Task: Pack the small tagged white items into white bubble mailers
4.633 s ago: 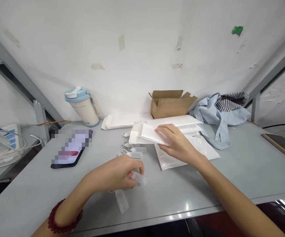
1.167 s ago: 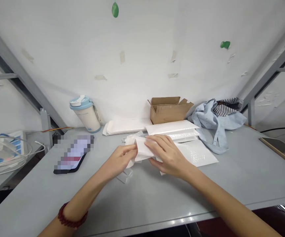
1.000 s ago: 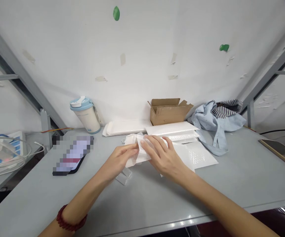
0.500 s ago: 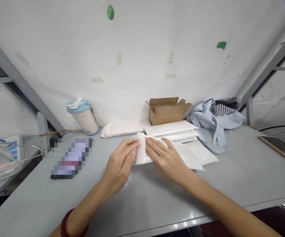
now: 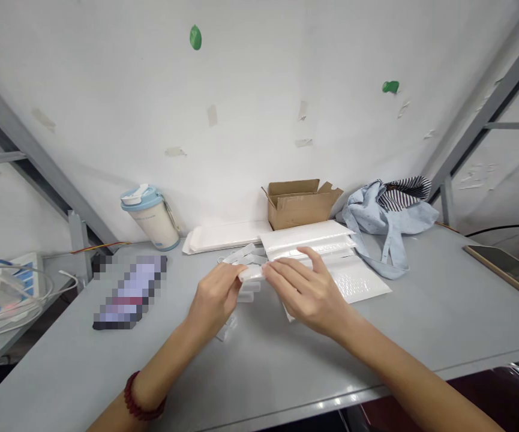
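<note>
My left hand point(image 5: 214, 297) and my right hand point(image 5: 306, 291) meet over the middle of the grey table point(image 5: 376, 336). Both pinch the end of a white bubble mailer point(image 5: 254, 273), folded flat and low over the table between them. Behind the hands lies a stack of white bubble mailers point(image 5: 313, 243), with one more mailer point(image 5: 362, 283) flat beside my right hand. Several small clear plastic tubes point(image 5: 245, 257) lie behind my left hand, and another clear tube point(image 5: 227, 329) lies under my left wrist.
A dark phone point(image 5: 128, 294) lies left of my hands. At the wall stand a blue-lidded cup point(image 5: 149, 216), a flat white pack point(image 5: 223, 237) and an open cardboard box point(image 5: 299, 203). Blue clothing point(image 5: 385, 213) is heaped at right; a tablet point(image 5: 506, 270) lies far right.
The mailer stood up between my hands half a second ago; now it is pressed down flat. Earlier my left hand left the loose tubes and joined my right hand on the mailer.
</note>
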`<action>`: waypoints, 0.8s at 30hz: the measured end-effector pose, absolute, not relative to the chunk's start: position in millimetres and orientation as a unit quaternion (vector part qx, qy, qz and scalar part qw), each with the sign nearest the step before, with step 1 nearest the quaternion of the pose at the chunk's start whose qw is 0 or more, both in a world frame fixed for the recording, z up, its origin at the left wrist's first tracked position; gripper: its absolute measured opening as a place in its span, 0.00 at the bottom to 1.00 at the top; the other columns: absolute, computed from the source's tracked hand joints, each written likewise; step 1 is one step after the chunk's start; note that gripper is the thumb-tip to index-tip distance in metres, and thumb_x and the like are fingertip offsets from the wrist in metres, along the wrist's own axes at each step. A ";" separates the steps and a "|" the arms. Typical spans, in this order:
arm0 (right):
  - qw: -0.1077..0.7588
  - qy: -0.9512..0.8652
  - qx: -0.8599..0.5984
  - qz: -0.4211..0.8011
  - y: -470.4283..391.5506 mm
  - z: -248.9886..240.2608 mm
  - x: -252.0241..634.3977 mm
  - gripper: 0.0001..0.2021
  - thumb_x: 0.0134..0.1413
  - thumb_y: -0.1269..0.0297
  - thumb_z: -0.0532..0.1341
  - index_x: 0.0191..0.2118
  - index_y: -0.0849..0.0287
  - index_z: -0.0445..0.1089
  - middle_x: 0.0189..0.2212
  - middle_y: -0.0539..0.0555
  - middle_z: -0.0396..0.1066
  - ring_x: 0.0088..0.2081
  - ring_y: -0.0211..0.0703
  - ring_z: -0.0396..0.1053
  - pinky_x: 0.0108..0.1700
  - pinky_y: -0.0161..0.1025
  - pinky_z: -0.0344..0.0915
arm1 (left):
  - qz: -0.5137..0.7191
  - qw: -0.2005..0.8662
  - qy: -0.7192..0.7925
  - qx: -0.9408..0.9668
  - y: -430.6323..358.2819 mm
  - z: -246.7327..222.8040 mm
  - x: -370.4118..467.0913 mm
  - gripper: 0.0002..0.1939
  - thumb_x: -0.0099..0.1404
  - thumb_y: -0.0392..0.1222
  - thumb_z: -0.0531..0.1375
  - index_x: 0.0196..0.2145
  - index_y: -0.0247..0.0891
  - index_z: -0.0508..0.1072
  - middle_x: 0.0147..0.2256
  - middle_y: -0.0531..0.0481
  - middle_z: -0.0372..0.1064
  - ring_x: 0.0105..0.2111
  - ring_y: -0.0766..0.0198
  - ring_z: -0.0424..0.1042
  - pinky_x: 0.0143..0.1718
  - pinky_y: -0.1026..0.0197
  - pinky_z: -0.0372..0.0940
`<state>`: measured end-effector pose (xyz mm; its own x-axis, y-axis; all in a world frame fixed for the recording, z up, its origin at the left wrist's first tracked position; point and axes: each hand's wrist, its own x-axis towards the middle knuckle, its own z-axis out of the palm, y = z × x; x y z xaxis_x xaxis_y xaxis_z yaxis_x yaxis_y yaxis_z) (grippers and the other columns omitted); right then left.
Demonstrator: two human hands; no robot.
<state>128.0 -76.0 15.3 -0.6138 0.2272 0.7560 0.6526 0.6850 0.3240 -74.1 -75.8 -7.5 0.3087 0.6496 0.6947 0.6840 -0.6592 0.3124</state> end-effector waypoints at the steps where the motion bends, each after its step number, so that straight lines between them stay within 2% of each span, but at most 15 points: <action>1: 0.356 -0.840 -0.275 -0.302 -74.8 18.3 130.6 0.10 0.59 0.75 0.52 0.45 0.61 0.66 0.37 0.54 0.74 0.41 0.40 0.69 0.54 0.48 0.51 | -0.430 -0.006 -0.449 -0.783 -78.6 -4.0 -71.3 0.09 0.65 0.36 0.52 0.33 0.38 0.72 0.26 0.51 0.69 0.27 0.63 0.66 0.31 0.62 0.62; 5: 0.425 -0.788 -0.318 -0.311 -64.9 26.8 142.3 0.14 0.58 0.64 0.57 0.49 0.60 0.63 0.43 0.58 0.72 0.46 0.47 0.67 0.56 0.51 0.48 | -0.482 -0.204 -0.537 -0.662 -84.2 10.1 -57.9 0.12 0.62 0.46 0.55 0.25 0.38 0.69 0.19 0.55 0.62 0.21 0.67 0.61 0.25 0.65 0.58; 8: 0.471 -0.758 -0.337 -0.301 -56.2 30.4 150.4 0.08 0.58 0.68 0.56 0.44 0.59 0.65 0.42 0.58 0.71 0.46 0.46 0.66 0.54 0.49 0.51 | -0.478 -0.377 -0.512 -0.606 -80.5 12.3 -44.9 0.13 0.61 0.50 0.56 0.27 0.38 0.68 0.18 0.57 0.60 0.19 0.68 0.59 0.23 0.66 0.56; 9: 0.460 -0.763 -0.351 -0.286 -53.4 31.1 153.0 0.06 0.58 0.70 0.54 0.40 0.59 0.66 0.40 0.58 0.72 0.44 0.45 0.66 0.51 0.46 0.54 | -0.467 -0.427 -0.500 -0.591 -78.5 11.1 -39.6 0.14 0.60 0.51 0.57 0.28 0.37 0.68 0.17 0.58 0.59 0.18 0.69 0.59 0.22 0.67 0.55; 11: 0.388 -0.792 -0.413 -0.228 -47.9 31.5 157.6 0.08 0.59 0.71 0.51 0.32 0.59 0.66 0.30 0.56 0.72 0.35 0.43 0.67 0.43 0.42 0.57 | -0.442 -0.509 -0.482 -0.560 -75.1 6.8 -27.8 0.15 0.59 0.52 0.58 0.26 0.37 0.68 0.16 0.58 0.58 0.17 0.70 0.57 0.19 0.68 0.54; 14: 0.262 -0.809 -0.511 -0.128 -41.5 30.0 163.0 0.09 0.57 0.69 0.49 0.29 0.60 0.64 0.20 0.51 0.66 0.23 0.39 0.61 0.31 0.37 0.53 | -0.402 -0.594 -0.470 -0.514 -72.5 -2.8 -9.9 0.16 0.55 0.51 0.62 0.23 0.36 0.66 0.15 0.58 0.59 0.15 0.72 0.57 0.17 0.69 0.54; 17: 0.217 -0.811 -0.536 -0.085 -38.0 27.7 167.3 0.05 0.52 0.69 0.52 0.29 0.59 0.63 0.18 0.49 0.62 0.20 0.37 0.56 0.24 0.35 0.46 | -0.360 -0.650 -0.471 -0.476 -70.7 -11.9 1.6 0.13 0.55 0.46 0.63 0.24 0.33 0.69 0.17 0.53 0.65 0.17 0.71 0.62 0.20 0.68 0.60; 20: 0.169 -0.822 -0.541 -0.048 -35.8 25.8 171.6 0.06 0.47 0.72 0.54 0.23 0.58 0.60 0.16 0.48 0.59 0.18 0.35 0.53 0.22 0.34 0.41 | -0.341 -0.662 -0.484 -0.459 -70.6 -10.7 3.9 0.11 0.58 0.43 0.61 0.25 0.31 0.71 0.23 0.47 0.70 0.23 0.68 0.70 0.29 0.66 0.66; 24: 0.120 -0.829 -0.546 -0.012 -34.4 25.0 174.7 0.09 0.45 0.74 0.54 0.19 0.58 0.56 0.16 0.48 0.58 0.18 0.34 0.51 0.22 0.35 0.40 | -0.374 -0.568 -0.543 -0.493 -96.3 13.7 -8.5 0.12 0.59 0.45 0.59 0.39 0.37 0.73 0.38 0.45 0.72 0.34 0.60 0.73 0.37 0.58 0.69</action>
